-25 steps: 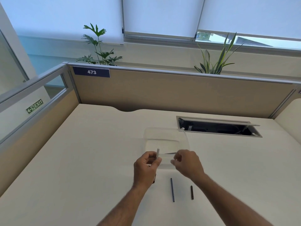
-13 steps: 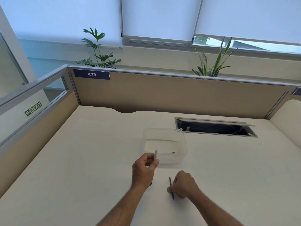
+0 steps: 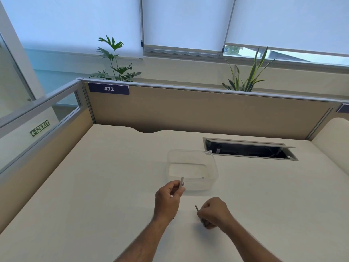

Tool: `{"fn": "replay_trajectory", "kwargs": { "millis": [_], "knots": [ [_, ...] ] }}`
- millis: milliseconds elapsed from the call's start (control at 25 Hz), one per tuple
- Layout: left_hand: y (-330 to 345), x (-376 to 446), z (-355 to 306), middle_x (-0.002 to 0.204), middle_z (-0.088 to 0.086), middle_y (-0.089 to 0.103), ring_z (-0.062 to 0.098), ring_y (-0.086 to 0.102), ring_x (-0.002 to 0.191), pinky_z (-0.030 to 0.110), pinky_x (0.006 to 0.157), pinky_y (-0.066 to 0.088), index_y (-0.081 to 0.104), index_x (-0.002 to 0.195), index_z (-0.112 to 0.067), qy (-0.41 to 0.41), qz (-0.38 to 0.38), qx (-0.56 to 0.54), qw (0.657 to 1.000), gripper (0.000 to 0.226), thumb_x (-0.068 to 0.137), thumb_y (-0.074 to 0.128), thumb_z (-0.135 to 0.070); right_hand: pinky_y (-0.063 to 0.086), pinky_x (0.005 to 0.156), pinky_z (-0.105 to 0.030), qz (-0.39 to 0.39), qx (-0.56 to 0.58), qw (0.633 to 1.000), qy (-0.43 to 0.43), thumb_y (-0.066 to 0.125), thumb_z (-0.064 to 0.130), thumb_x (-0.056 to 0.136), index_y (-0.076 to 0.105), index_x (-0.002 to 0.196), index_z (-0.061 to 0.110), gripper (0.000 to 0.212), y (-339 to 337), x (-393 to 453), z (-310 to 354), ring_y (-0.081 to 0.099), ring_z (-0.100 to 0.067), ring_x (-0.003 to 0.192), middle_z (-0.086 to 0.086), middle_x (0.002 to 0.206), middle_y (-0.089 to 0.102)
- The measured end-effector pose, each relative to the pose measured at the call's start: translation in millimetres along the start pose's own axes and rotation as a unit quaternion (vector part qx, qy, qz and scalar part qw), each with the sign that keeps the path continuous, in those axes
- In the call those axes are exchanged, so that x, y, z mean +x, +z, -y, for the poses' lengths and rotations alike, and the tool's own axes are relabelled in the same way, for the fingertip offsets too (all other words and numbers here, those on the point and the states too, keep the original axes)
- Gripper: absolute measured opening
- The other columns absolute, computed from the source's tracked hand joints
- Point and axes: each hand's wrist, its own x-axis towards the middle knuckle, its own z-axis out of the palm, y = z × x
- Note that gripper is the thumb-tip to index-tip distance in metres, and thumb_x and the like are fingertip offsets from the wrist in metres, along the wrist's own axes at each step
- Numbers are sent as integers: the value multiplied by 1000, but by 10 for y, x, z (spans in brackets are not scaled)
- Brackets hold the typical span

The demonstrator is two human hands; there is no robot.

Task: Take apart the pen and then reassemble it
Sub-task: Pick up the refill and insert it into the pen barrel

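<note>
My left hand (image 3: 167,201) is closed around a white pen barrel (image 3: 182,181) that sticks up out of the fist, just in front of a clear plastic box (image 3: 213,167). To its right, low over the desk, my right hand (image 3: 215,212) pinches a thin dark ink refill (image 3: 196,208); one end pokes out past the fingers and the rest is hidden under the hand. A small dark pen part (image 3: 199,178) lies inside the box. The short dark piece that lay on the desk is out of sight behind my right hand.
A cream desk (image 3: 94,195) is bounded by tan partitions at the back and left. An open cable hatch (image 3: 249,150) is set into the desk behind and right of the box. Plants stand beyond the partition.
My right hand moved from beside the barrel down to the desk and closed on the dark refill. My left hand stayed put with the barrel.
</note>
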Motion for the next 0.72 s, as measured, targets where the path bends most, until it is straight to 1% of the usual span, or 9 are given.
{"fn": "replay_trajectory", "kwargs": {
  "millis": [40,80,160,200,280,360,480,600,720],
  "knots": [
    [4,-8,-4,85,-11,77,4,70,82,29,79,59,75,92,-27,0,3,0,1000,13,88,70,-16,63,56,-36,4,61,998,-7,64,0,60,71,63,2,8,-35,-13,17,66,-25,48,-17,60,71],
    [8,-18,-16,85,-10,77,5,70,80,28,79,59,74,91,-30,2,6,1,1000,16,88,69,-15,61,57,-36,6,118,993,-16,68,-4,63,71,72,0,10,-74,-27,36,65,-26,51,-17,60,70],
    [28,-28,-23,83,-10,76,4,69,76,28,77,59,71,89,-36,9,14,10,1000,25,90,66,-11,60,60,-35,5,218,975,-45,72,-8,73,69,93,-3,21,-155,-79,105,65,-26,58,-15,68,68],
    [41,-29,-22,82,-11,76,4,69,75,29,76,59,71,90,-36,13,17,13,1000,27,91,65,-10,60,63,-36,0,259,964,-65,71,-9,77,68,98,-4,22,-193,-105,156,65,-26,62,-14,72,68],
    [71,-36,-28,81,-13,76,5,69,76,31,76,60,73,94,-33,20,24,18,999,26,92,63,-9,60,71,-40,-22,328,939,-106,69,-9,81,69,98,-3,18,-273,-158,268,68,-27,69,-14,78,69],
    [99,-46,-34,82,-16,75,2,70,78,30,78,60,75,99,-27,28,27,21,999,24,92,63,-8,60,76,-45,-57,378,913,-143,70,-6,82,69,96,-4,14,-353,-216,388,71,-32,75,-18,82,71],
    [129,-78,-59,85,-17,74,-3,69,82,26,80,59,76,104,-20,39,34,21,998,21,91,64,-8,62,74,-43,-102,403,888,-196,71,-1,84,69,96,-3,12,-411,-286,528,75,-33,80,-21,87,75],
    [143,-86,-65,91,-12,75,3,71,88,26,82,58,75,108,-19,44,39,18,998,21,91,65,-10,63,71,-38,-137,367,887,-243,72,1,85,70,97,1,12,-372,-319,590,76,-30,78,-19,86,76],
    [139,-84,-57,95,-10,76,6,71,89,27,83,59,75,108,-19,45,44,19,998,21,91,66,-11,63,72,-38,-140,353,886,-266,73,2,84,71,96,3,12,-325,-324,593,76,-30,78,-17,85,76]
  ]
}}
